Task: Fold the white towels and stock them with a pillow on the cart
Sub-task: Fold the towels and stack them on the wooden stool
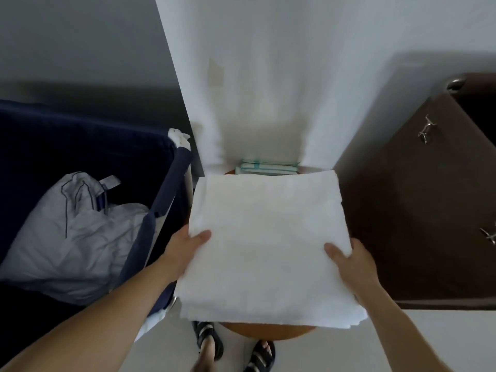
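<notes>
One folded white towel [264, 245], squared into a thick pad with several layers showing at its near right corner, is held flat in the middle of the view by both hands. The left hand [185, 251] grips the towel's left edge, thumb lying on top and fingers hidden underneath; the right hand [354, 261] grips the right edge the same way, thumb on top, fingers out of sight below. The towel is above a round orange-brown table [268, 332], of which only a sliver shows at the towel's near edge and another at its far edge. At the table's far edge, against the white wall [268, 63], lies one small stack of white cloths with green stripes [268, 167], about three layers deep. To the left stands one dark blue cart [166, 189] with fabric sides, and inside it sits one crumpled white pillow [72, 232] with a tag. To the right is one dark brown cabinet [416, 210] with two metal handles [426, 128]. Two sandalled feet [208, 342] show on the floor below the table.
</notes>
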Tool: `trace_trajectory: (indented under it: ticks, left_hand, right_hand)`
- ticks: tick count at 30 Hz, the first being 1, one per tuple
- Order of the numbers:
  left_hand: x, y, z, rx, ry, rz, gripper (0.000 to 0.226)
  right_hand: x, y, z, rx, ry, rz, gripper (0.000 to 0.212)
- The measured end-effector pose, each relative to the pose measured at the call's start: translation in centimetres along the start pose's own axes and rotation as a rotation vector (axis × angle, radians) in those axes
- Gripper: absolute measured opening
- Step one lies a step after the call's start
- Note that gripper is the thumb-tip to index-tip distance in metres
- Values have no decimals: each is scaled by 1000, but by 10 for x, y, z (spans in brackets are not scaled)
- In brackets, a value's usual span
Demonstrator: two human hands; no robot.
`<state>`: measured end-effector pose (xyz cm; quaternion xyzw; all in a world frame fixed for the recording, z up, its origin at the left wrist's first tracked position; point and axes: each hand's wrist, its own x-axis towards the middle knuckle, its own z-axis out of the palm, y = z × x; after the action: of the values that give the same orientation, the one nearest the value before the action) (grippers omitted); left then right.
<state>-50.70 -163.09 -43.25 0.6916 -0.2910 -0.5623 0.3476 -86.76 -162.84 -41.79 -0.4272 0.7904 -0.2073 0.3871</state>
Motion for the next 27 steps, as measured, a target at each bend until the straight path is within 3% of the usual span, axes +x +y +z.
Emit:
trace_trajectory:
  ticks: [6, 15, 19, 21, 24, 27]
  left_hand:
    - [-13, -40, -1, 141, 14, -184, 55]
    - [-54, -67, -1, 615, 94, -122, 73]
    - [-75, -66, 10, 1010, 123, 31, 84]
    - [-82, -63, 8, 1246, 134, 116, 85]
    - [-92, -55, -3, 1485, -62, 252, 71]
    - [-102, -43, -25, 1537, -215, 316, 67]
  right_hand:
    - [-2, 34, 9, -112, -17, 95, 51]
    - [-12, 36, 14, -215, 60, -5, 43]
    - [-27, 30, 19, -563, 257, -212, 73]
    - [-42, 21, 26, -746, 274, -377, 77]
    - [-68, 9, 51, -924, 34, -541, 67]
    - [-85, -7, 72, -998, -238, -350, 61]
